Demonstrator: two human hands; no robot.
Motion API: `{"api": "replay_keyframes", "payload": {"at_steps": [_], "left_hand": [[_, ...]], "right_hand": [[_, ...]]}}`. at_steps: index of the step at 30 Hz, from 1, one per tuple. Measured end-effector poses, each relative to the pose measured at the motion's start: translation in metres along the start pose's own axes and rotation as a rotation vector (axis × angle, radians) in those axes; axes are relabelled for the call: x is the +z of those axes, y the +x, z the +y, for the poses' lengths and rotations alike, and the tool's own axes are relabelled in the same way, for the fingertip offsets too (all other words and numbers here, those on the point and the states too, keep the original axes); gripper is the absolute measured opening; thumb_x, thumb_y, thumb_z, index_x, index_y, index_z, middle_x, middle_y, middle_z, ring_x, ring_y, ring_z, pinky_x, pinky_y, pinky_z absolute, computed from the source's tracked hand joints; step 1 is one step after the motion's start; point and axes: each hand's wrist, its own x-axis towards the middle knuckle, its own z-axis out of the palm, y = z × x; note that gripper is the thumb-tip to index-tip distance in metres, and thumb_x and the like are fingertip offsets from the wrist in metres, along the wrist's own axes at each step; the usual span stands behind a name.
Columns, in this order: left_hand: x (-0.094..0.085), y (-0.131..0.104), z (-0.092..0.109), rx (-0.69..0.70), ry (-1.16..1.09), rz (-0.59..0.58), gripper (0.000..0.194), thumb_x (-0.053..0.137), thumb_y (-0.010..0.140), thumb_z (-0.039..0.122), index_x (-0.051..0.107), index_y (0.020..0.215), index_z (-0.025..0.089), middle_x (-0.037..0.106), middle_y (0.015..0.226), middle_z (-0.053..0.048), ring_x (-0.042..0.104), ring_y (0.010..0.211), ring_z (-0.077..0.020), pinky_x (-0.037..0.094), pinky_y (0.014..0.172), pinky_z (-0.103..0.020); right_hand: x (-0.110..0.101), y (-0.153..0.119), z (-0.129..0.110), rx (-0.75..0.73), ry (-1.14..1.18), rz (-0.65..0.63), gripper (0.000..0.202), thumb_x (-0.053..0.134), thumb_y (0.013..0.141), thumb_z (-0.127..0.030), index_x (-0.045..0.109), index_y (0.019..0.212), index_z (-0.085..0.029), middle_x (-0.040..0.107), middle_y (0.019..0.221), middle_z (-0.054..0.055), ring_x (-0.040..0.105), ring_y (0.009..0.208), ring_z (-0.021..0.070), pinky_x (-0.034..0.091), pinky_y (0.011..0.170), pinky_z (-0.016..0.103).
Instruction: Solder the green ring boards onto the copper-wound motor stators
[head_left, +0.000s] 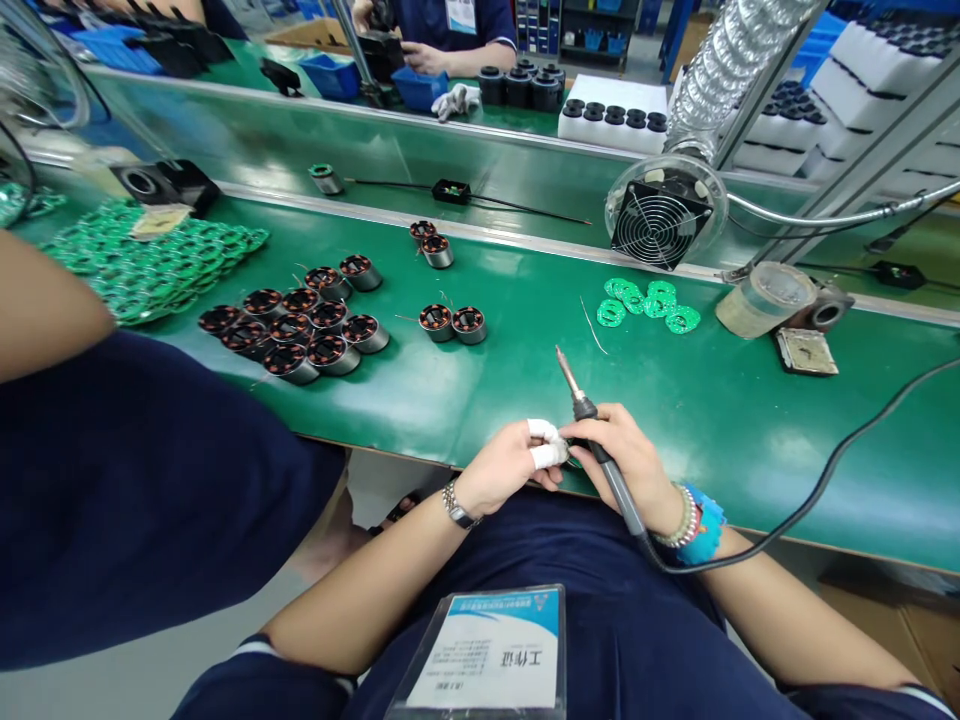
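Note:
My left hand, with white tape on two fingers, is closed on a small round part at the table's front edge; the fingers hide most of it, and a bit of green shows. My right hand touches the same part with its fingertips and holds a soldering iron, its tip pointing up and away over the table. Copper-wound motor stators stand grouped at the left, with two more nearer the middle. Loose green ring boards lie beyond my right hand, beside a thin wire.
A fan with a duct stands at the back. A tape roll and a solder-sponge tray are at right. Green boards are piled left. The iron's cable crosses the right side. A person sits close at left; another works opposite.

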Motion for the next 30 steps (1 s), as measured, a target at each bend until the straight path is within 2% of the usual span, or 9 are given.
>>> {"api": "replay_keyframes", "payload": {"at_steps": [9,15,20,24,30], "left_hand": [[0.0,-0.006,-0.006,0.036,-0.105,0.017,0.024,0.071,0.065,0.031,0.058,0.072,0.012,0.063,0.063,-0.001,0.063,0.059,-0.0117,0.052,0.056,-0.021],[0.002,-0.006,-0.009,0.075,-0.035,0.086,0.022,0.067,0.069,0.029,0.054,0.072,0.013,0.061,0.061,-0.001,0.062,0.056,-0.0114,0.051,0.053,-0.022],[0.005,-0.006,-0.011,0.116,0.014,0.139,0.023,0.065,0.071,0.031,0.051,0.074,0.014,0.06,0.063,0.0,0.061,0.055,-0.0113,0.05,0.049,-0.021],[0.005,-0.005,-0.014,0.148,0.061,0.158,0.021,0.063,0.073,0.031,0.05,0.075,0.014,0.06,0.063,0.0,0.061,0.054,-0.0111,0.05,0.049,-0.021],[0.005,-0.005,-0.016,0.167,0.086,0.159,0.019,0.06,0.075,0.03,0.05,0.076,0.014,0.06,0.062,-0.001,0.06,0.053,-0.0106,0.05,0.049,-0.021]], "right_hand": [[0.001,-0.009,0.005,-0.064,-0.06,-0.01,0.028,0.05,0.08,-0.006,0.058,0.103,-0.02,0.065,0.083,0.005,0.056,0.093,0.0208,0.047,0.081,0.039],[-0.015,-0.006,-0.01,0.075,0.017,0.131,0.019,0.054,0.08,-0.009,0.061,0.093,-0.021,0.064,0.082,0.005,0.058,0.081,0.0182,0.05,0.069,0.033],[-0.037,-0.013,-0.016,0.08,0.07,0.075,0.029,0.057,0.08,-0.013,0.059,0.108,-0.021,0.064,0.075,0.004,0.056,0.065,0.0155,0.048,0.059,0.03],[-0.048,-0.016,-0.021,0.102,0.129,0.045,0.025,0.056,0.078,-0.011,0.064,0.101,-0.019,0.064,0.073,0.005,0.056,0.064,0.0161,0.047,0.058,0.031],[-0.049,-0.013,-0.023,0.132,0.173,-0.005,0.023,0.055,0.078,-0.01,0.065,0.098,-0.016,0.063,0.068,0.005,0.056,0.061,0.0159,0.046,0.055,0.031]]}}
